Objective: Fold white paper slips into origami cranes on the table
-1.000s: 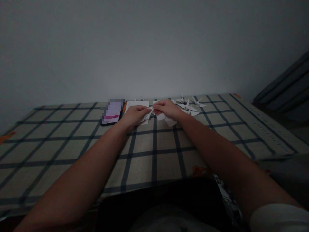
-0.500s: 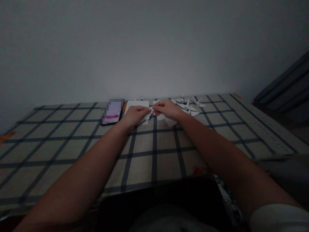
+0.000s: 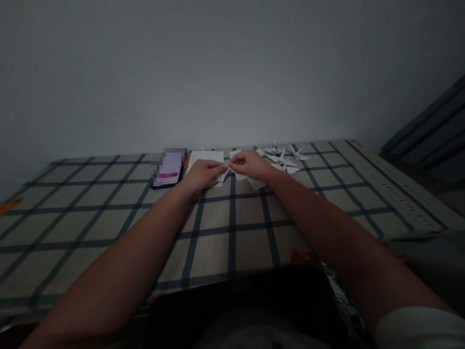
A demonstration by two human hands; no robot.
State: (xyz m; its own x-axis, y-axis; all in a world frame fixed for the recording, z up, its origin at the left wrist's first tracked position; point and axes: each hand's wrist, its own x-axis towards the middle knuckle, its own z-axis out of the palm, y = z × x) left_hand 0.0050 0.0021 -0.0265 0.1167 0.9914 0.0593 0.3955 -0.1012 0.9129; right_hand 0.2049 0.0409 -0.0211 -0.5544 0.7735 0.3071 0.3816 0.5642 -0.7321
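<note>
Between my two hands is a small folded piece of white paper (image 3: 225, 173), pinched from both sides. My left hand (image 3: 203, 173) is closed, its thumb and fingers pressed on the paper's left part. Fingertips of my right hand (image 3: 250, 164) pinch the paper at its right; the exact fold under them is hidden. Below my right hand lie loose white paper pieces (image 3: 256, 184). A stack of white paper (image 3: 207, 155) sits behind my left hand. Several white origami cranes (image 3: 281, 161) stand just right of my right hand.
A phone (image 3: 169, 169) with a lit, blurred screen lies left of my left hand. The table has a checked cloth (image 3: 232, 228) over it, and a plain wall (image 3: 232, 72) rises at its back edge. A dark striped fabric (image 3: 432, 121) hangs at the right.
My right fingers have shifted slightly at the pinched paper, and their tips are now closer to my left fingertips. The other things stay put.
</note>
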